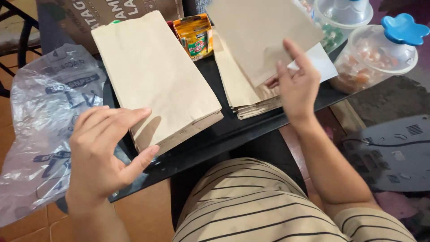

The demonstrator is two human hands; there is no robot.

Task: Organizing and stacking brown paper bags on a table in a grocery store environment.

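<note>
Two flat brown paper-bag stacks; right hand lifting top bag.

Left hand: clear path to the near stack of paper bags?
Likely yes. The left hand is open and empty beside the near stack of paper bags, with nothing between them; the right hand holds another bag.

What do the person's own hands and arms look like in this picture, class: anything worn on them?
Both the left hand and the right hand are bare: no gloves, rings, watch or bracelets show. Both forearms are uncovered, with no sleeves in view. The fingers have short, plain nails.
</note>
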